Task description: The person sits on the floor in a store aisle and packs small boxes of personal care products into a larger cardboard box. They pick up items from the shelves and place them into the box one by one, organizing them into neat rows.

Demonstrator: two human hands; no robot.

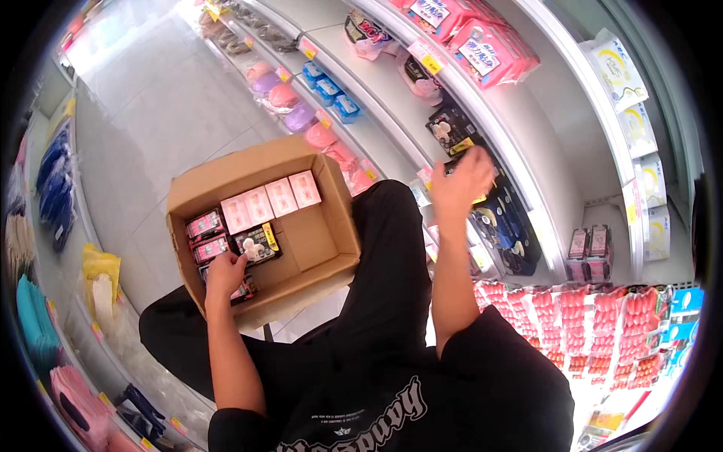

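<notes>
My left hand is inside an open cardboard box that rests at my legs. Its curled fingers touch black-and-pink packs along the box's left side, and the thumb lies against a black pack with a white picture and yellow label. The fingertips are hidden, so a grip cannot be made out. My right hand, blurred, is over the shelf on the right. Under and beside it are black packs with yellow labels; whether it holds one is unclear. Light pink packs form a row inside the box.
Dark blue packs lie on the shelf nearer me, and pink packages are on the level above. Red packaged goods stand to my right. Another shelf on the left holds yellow packaging. Grey floor tiles run between the shelves.
</notes>
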